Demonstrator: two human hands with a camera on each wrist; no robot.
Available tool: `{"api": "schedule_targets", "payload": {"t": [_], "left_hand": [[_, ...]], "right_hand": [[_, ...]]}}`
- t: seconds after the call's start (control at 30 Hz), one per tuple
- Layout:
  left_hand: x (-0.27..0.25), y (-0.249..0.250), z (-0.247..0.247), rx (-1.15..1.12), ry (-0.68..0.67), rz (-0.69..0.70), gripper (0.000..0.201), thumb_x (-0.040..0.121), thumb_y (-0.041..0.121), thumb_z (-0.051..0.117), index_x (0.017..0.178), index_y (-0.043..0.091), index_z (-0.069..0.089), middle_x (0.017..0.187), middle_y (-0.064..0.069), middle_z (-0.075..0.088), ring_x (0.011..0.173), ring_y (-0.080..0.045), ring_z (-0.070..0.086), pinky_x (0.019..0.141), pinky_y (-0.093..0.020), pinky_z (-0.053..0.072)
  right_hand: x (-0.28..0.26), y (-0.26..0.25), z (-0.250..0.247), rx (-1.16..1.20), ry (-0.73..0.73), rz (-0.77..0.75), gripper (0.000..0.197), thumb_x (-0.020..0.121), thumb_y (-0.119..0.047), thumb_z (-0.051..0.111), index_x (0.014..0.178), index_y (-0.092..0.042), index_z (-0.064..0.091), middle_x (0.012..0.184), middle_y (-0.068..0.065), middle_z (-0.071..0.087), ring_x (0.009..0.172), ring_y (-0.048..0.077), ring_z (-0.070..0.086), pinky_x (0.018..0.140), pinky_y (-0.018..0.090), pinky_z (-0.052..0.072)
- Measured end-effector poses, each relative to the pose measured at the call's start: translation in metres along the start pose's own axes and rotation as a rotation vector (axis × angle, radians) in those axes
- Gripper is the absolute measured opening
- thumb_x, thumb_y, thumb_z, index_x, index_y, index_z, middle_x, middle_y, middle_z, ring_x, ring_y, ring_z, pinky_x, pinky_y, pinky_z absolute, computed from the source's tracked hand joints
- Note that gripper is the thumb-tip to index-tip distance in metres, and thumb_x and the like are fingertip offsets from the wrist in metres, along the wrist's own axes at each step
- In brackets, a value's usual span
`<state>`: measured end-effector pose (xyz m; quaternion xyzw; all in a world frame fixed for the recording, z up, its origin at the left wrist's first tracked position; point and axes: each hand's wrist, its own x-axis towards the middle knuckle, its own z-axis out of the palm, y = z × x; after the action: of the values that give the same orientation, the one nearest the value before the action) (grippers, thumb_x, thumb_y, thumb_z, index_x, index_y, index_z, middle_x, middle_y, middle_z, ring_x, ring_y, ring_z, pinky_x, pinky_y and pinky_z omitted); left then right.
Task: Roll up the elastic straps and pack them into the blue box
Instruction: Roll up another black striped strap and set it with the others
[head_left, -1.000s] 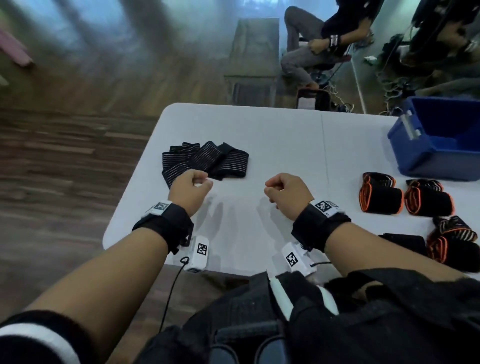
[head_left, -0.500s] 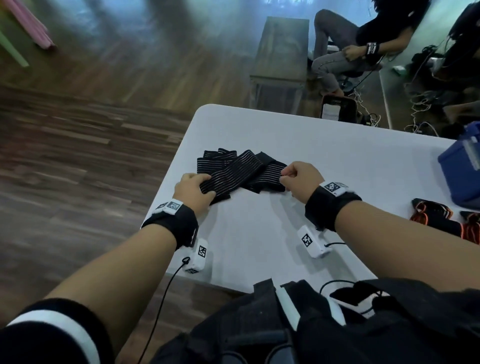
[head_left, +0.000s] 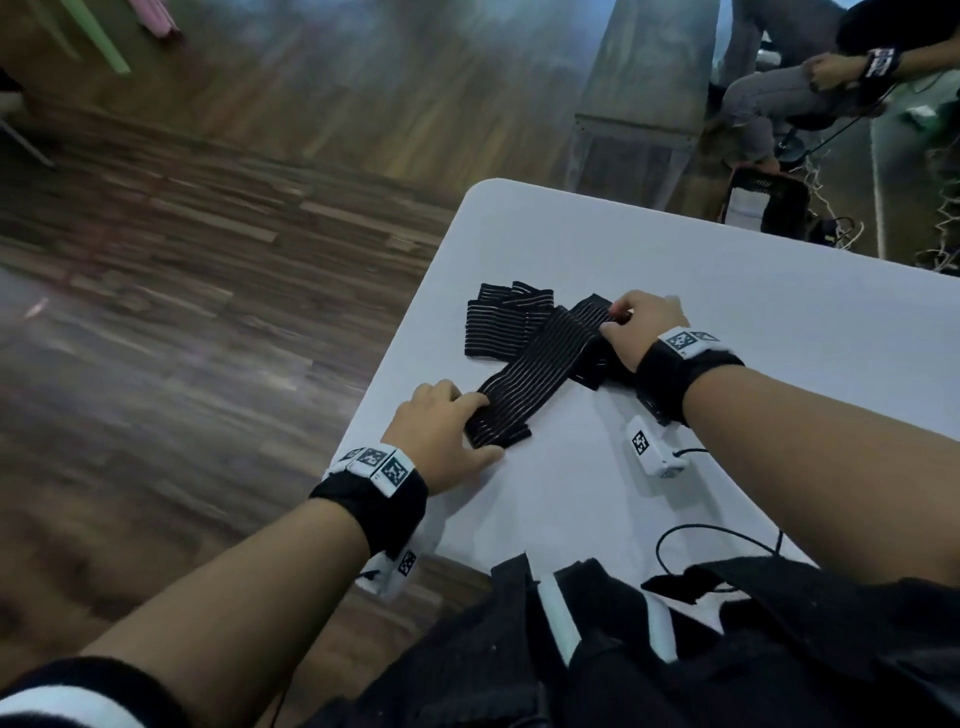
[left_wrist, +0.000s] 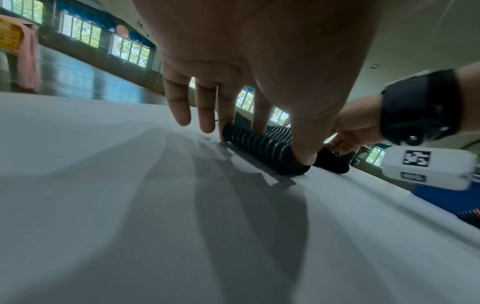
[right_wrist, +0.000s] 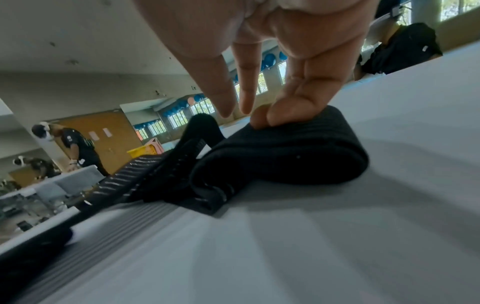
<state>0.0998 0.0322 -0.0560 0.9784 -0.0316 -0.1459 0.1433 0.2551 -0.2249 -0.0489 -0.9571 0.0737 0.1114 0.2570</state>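
Both hands have advanced onto the striped elastic strap (head_left: 535, 374) near the table's (head_left: 779, 322) left edge: left hand (head_left: 441, 436) pinches its near end to start rolling, right hand (head_left: 641, 325) pins the far folds.

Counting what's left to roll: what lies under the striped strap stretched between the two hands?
Its far part crosses a heap of folded striped straps; its near end lies on the white table. The strap hides how many.
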Motion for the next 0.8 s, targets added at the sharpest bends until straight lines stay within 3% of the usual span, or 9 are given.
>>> {"api": "schedule_targets", "payload": {"t": [0.13, 0.27, 0.37, 0.47, 0.57, 0.67, 0.73, 0.8], "left_hand": [[-0.017, -0.007, 0.0, 0.028, -0.006, 0.022, 0.074, 0.076, 0.073, 0.056, 0.137, 0.035, 0.044, 0.114, 0.0, 0.052, 0.109, -0.024, 0.048, 0.092, -0.041, 0.047], [-0.024, -0.008, -0.004, 0.011, -0.045, 0.042, 0.07, 0.078, 0.077, 0.05, 0.134, 0.035, 0.049, 0.112, 0.003, 0.05, 0.107, -0.02, 0.047, 0.093, -0.039, 0.046], [-0.024, -0.003, -0.008, 0.006, -0.073, 0.095, 0.07, 0.08, 0.078, 0.048, 0.134, 0.035, 0.049, 0.11, 0.003, 0.051, 0.107, -0.02, 0.048, 0.092, -0.039, 0.046], [-0.018, 0.007, -0.013, -0.007, -0.154, 0.165, 0.071, 0.08, 0.081, 0.044, 0.134, 0.036, 0.047, 0.111, 0.004, 0.057, 0.107, -0.019, 0.052, 0.091, -0.04, 0.048], [-0.005, 0.022, -0.018, -0.082, -0.201, 0.196, 0.068, 0.085, 0.079, 0.036, 0.13, 0.031, 0.052, 0.103, 0.006, 0.068, 0.096, -0.015, 0.061, 0.085, -0.039, 0.052], [0.021, 0.034, -0.02, -0.181, -0.09, 0.181, 0.043, 0.096, 0.06, 0.043, 0.117, 0.028, 0.062, 0.097, 0.007, 0.066, 0.092, -0.015, 0.063, 0.082, -0.035, 0.05], [0.043, 0.04, -0.017, -0.166, 0.014, 0.176, 0.032, 0.096, 0.048, 0.053, 0.118, 0.027, 0.063, 0.108, 0.002, 0.059, 0.103, -0.019, 0.058, 0.09, -0.036, 0.048], [0.063, 0.048, -0.013, -0.144, 0.069, 0.162, 0.036, 0.092, 0.046, 0.06, 0.123, 0.028, 0.061, 0.119, -0.003, 0.053, 0.114, -0.025, 0.051, 0.099, -0.04, 0.046]], "right_hand": [[0.007, -0.005, 0.007, -0.126, -0.034, -0.048, 0.025, 0.081, -0.035, 0.069, 0.104, -0.025, 0.066, 0.12, 0.011, 0.06, 0.085, 0.027, 0.061, 0.073, 0.028, 0.046], [0.006, -0.007, 0.006, -0.14, 0.006, -0.091, 0.027, 0.083, -0.025, 0.074, 0.107, -0.014, 0.07, 0.121, 0.012, 0.061, 0.099, 0.03, 0.062, 0.08, 0.028, 0.045], [-0.001, -0.009, 0.0, -0.107, 0.089, -0.108, 0.02, 0.086, -0.014, 0.064, 0.104, -0.013, 0.072, 0.123, 0.013, 0.059, 0.104, 0.032, 0.061, 0.084, 0.03, 0.045], [-0.008, -0.006, -0.013, 0.044, 0.159, -0.08, 0.021, 0.083, -0.007, 0.054, 0.089, -0.021, 0.069, 0.109, 0.005, 0.066, 0.098, 0.027, 0.062, 0.079, 0.026, 0.042], [-0.014, 0.004, -0.03, 0.215, 0.205, -0.022, 0.019, 0.079, -0.008, 0.057, 0.088, -0.02, 0.068, 0.092, -0.002, 0.066, 0.089, 0.022, 0.061, 0.076, 0.025, 0.043], [-0.023, 0.019, -0.046, 0.313, 0.219, -0.003, 0.016, 0.078, -0.007, 0.062, 0.084, -0.021, 0.068, 0.081, -0.004, 0.064, 0.082, 0.02, 0.062, 0.075, 0.029, 0.051], [-0.032, 0.029, -0.055, 0.35, 0.209, 0.005, 0.018, 0.077, -0.006, 0.063, 0.082, -0.022, 0.068, 0.08, -0.004, 0.065, 0.081, 0.021, 0.065, 0.075, 0.031, 0.056], [-0.044, 0.039, -0.06, 0.369, 0.199, 0.013, 0.02, 0.076, -0.004, 0.063, 0.082, -0.023, 0.07, 0.081, -0.003, 0.067, 0.082, 0.022, 0.067, 0.073, 0.029, 0.056]]}}
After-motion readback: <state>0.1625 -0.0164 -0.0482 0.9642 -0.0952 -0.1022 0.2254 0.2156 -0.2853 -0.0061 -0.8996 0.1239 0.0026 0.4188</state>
